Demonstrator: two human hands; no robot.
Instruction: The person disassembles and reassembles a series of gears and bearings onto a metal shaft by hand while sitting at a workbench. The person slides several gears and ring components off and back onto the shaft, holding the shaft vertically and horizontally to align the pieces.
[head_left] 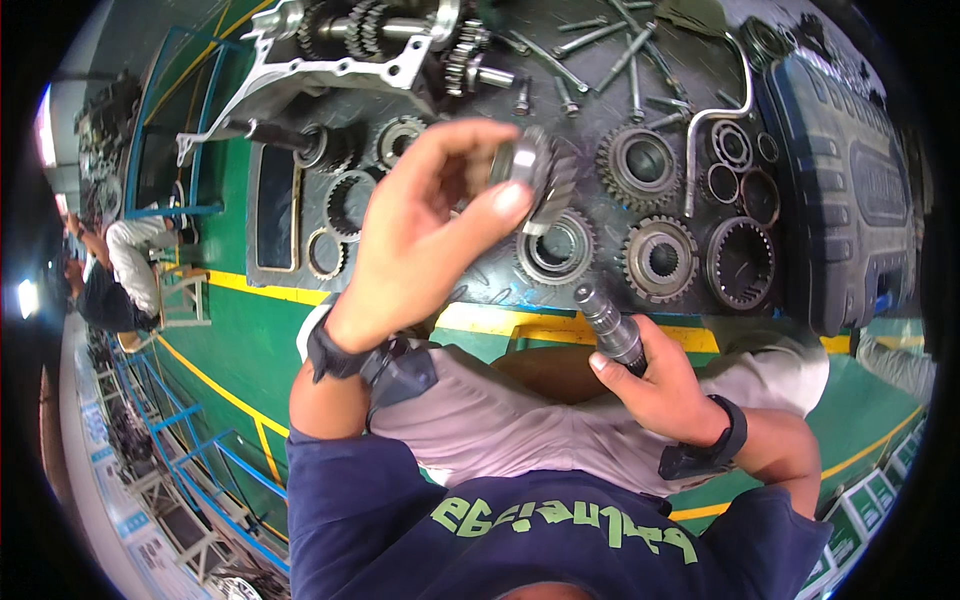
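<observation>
My left hand [435, 220] is raised over the near middle of the dark worktop, closed on a steel helical gear [540, 180] that is slightly blurred. My right hand [650, 385] is lower, at the worktop's front edge over my lap, gripping an upright-tilted splined steel shaft [610, 325]. Around the held gear lie a toothed ring with an inner race [555, 250], a larger gear [640, 167], a splined hub gear [660, 258] and several rings [738, 262].
A cast housing with shafts and gears [340, 70] sits at back left, loose bolts [600, 60] and a bent bar [720, 110] at back. A dark plastic case [840, 190] stands right. A seated person [130, 270] is at far left beside blue railings [175, 140].
</observation>
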